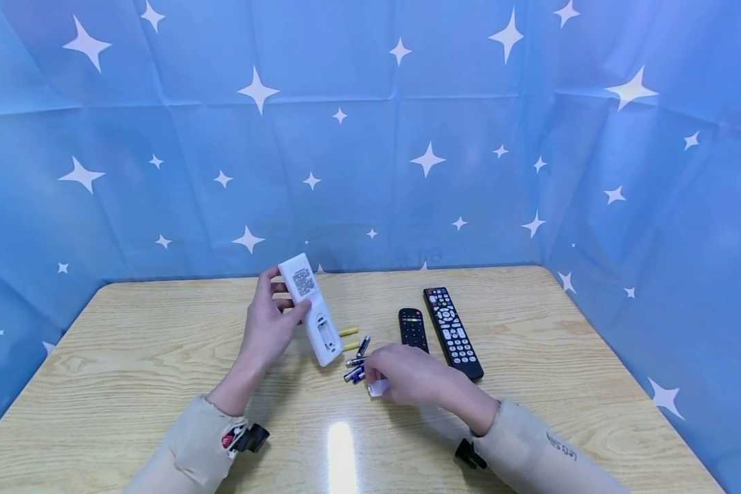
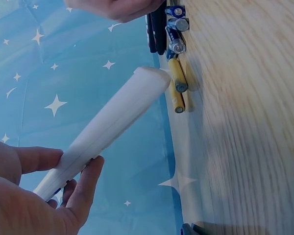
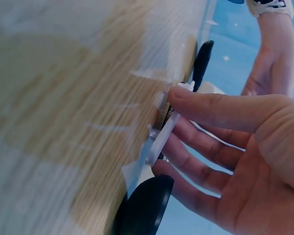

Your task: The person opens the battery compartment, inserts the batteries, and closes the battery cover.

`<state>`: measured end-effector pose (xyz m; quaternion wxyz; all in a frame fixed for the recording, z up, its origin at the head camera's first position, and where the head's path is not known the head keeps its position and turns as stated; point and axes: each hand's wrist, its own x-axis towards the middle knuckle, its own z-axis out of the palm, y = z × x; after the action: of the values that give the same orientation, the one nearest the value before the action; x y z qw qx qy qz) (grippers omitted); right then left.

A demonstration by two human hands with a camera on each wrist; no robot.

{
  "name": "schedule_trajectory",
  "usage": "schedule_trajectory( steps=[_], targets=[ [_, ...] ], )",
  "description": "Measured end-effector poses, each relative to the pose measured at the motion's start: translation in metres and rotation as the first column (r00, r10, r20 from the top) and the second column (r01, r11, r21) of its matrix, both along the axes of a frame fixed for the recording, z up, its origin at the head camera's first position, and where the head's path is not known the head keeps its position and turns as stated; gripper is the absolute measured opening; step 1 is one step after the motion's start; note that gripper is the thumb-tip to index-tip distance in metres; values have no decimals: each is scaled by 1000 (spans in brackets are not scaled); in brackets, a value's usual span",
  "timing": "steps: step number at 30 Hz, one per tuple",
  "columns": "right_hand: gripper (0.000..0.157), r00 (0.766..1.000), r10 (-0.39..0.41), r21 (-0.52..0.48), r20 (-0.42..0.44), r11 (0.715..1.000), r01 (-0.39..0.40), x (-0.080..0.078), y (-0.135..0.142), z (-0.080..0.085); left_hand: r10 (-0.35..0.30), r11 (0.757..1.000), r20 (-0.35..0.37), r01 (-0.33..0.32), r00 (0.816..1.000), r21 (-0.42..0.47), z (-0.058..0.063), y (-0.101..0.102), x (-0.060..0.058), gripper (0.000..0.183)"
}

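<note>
A white remote control (image 1: 304, 291) is held up by my left hand (image 1: 270, 322), thumb on its back and fingers behind. Its back faces me, showing a printed label and an uncovered battery slot (image 1: 326, 333). To the right, my right hand (image 1: 407, 374) pinches a small white battery cover (image 1: 379, 388) low over the table. In the right wrist view the cover (image 3: 162, 139) lies between thumb and fingers, with a dark and gold battery (image 3: 165, 116) right beside it. Several blue and silver batteries (image 1: 353, 374) lie by the right fingertips. Two yellow batteries (image 1: 349, 331) lie beyond the white remote.
A small black remote (image 1: 412, 326) lies just past the right hand, partly hidden by it. Beside it is a longer black remote (image 1: 452, 333) with white buttons. The wooden table (image 1: 160, 343) ends at a blue star-patterned curtain (image 1: 370, 137).
</note>
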<state>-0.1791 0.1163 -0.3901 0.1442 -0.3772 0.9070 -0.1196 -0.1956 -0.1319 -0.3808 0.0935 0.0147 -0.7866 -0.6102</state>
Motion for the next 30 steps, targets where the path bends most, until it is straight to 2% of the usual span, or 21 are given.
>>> schedule_trajectory(
  steps=[11,16,20,24,30],
  targets=[
    [30,998,30,-16,51,999,-29,-2,-3,-3,7,999,-8,-7,1000,-34,1,-2,1,69],
    [19,993,59,-76,102,996,-52,-7,-3,-1,3,999,-1,-3,1000,-42,2,-2,1,68],
    [9,993,106,-116,55,988,-99,-11,-6,0,8,999,3,-8,1000,-49,3,-1,2,68],
    [4,994,110,-107,-4,988,-110,-11,-12,3,8,999,3,-8,1000,-52,3,-1,2,69],
    [3,993,110,-75,-45,991,-113,-12,-17,2,4,998,7,-4,1000,-57,2,-1,1,69]
  ],
)
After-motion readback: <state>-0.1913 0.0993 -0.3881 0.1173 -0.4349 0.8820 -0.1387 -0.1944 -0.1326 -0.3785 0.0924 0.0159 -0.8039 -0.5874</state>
